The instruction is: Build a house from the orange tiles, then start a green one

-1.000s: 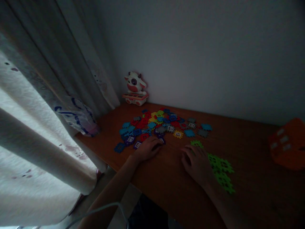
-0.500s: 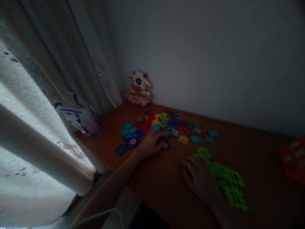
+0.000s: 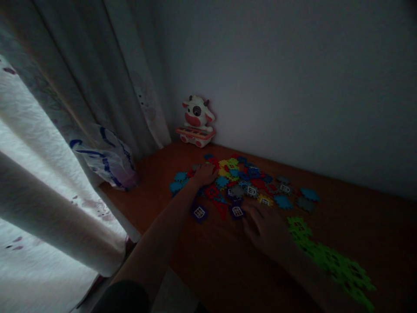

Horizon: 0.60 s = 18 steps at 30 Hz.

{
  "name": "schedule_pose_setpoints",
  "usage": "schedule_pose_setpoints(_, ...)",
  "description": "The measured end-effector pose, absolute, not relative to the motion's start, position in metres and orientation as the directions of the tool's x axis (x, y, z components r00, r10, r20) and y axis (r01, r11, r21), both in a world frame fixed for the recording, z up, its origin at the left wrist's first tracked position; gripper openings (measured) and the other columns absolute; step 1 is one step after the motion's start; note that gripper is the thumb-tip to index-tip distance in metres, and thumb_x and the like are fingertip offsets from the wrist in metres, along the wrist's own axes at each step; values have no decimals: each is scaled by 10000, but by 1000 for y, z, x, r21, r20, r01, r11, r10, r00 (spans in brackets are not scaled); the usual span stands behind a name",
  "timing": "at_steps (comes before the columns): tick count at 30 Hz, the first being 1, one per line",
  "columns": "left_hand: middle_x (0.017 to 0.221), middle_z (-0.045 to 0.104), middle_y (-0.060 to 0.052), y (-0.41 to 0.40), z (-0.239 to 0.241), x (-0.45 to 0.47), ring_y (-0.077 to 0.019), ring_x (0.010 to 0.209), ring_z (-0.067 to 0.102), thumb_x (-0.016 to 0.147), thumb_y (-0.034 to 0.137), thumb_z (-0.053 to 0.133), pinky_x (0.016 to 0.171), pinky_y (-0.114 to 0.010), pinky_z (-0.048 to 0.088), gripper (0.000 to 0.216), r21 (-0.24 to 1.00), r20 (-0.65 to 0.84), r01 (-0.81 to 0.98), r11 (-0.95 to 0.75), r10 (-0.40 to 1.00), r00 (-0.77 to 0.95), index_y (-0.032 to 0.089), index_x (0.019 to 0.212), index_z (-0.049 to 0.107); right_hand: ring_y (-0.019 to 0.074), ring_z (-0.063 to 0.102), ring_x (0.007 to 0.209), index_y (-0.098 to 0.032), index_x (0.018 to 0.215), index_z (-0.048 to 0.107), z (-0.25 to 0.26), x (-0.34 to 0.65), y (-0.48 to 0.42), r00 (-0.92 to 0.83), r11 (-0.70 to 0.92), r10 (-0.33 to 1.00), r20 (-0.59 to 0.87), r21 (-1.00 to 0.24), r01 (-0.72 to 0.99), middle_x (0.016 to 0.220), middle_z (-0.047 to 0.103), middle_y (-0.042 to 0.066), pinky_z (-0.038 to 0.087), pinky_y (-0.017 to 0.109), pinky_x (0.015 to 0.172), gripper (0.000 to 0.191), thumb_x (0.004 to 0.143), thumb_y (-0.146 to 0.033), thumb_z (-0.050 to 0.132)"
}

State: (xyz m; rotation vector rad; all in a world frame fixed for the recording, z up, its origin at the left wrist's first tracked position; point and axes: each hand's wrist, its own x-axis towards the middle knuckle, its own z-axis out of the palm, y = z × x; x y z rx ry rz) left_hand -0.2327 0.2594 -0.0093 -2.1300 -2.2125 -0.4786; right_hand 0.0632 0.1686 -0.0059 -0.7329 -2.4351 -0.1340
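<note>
My left hand reaches into the heap of plastic interlocking tiles, its fingers stretched over red pieces and nothing visibly held. My right hand hovers low over the table with thumb and fingers apart, fingertips beside a purple tile with a white window; whether they touch it I cannot tell. Another purple window tile lies below my left forearm. Around my hands are blue tiles, grey tiles and a yellow window tile. Joined green tiles lie beside my right forearm.
A cow-shaped toy keyboard stands at the back against the wall. A plastic bag rests at the table's left edge by the curtain. The brown table carries everything, and the room is dim.
My left hand has moved farther into the heap, away from the purple tiles. My right hand has left the green tiles and come up beside a purple window tile. The view has shifted slightly.
</note>
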Motion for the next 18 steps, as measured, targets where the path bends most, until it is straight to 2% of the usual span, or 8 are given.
schedule_pose_setpoints(4,1168,691,-157,265,-8,-244,-267,1078,650,1027,278,326,957,-387,487,364,176,189,984,7,981,-41,141,1111,653,308,624,1079,-134,1187,594,16,19,241,-644,776,587,490,-114,621,1180,657,167,495,436,929,293,944,-282,522)
schedule_pose_setpoints(6,1146,696,-163,271,-3,-252,-267,1074,650,994,232,389,955,-373,488,309,171,161,985,-22,987,-6,134,1088,667,325,592,1161,-96,1245,576,24,1,272,-676,773,604,422,-104,626,1265,628,199,467,431,986,388,936,-330,560)
schedule_pose_setpoints(9,1112,716,-119,280,5,-261,-242,1061,654,922,190,513,962,-322,483,227,179,104,978,-107,991,90,164,1053,696,316,571,1224,-90,1310,569,30,-16,300,-778,804,587,225,-48,593,1317,617,205,432,402,1037,473,949,-395,561)
schedule_pose_setpoints(12,1046,739,-84,289,8,-263,-223,968,680,897,233,564,888,-292,509,201,203,49,970,-134,991,127,183,1021,715,316,583,1229,-119,1396,540,29,-24,309,-802,802,596,43,11,597,1359,606,204,448,402,1018,514,968,-403,532)
schedule_pose_setpoints(14,1028,743,-89,294,7,-261,-226,942,687,922,276,532,860,-296,517,226,218,37,971,-99,995,93,178,1004,719,329,602,1211,-123,1416,538,27,-25,310,-785,785,620,-14,32,619,1356,608,220,476,404,979,538,960,-408,540)
schedule_pose_setpoints(18,1125,718,-146,306,0,-260,-271,1048,670,953,397,496,889,-331,511,335,258,64,965,49,996,-67,153,1050,704,341,622,1185,-139,1439,527,30,-25,311,-775,779,627,-79,75,622,1331,625,220,498,395,941,608,895,-395,621)
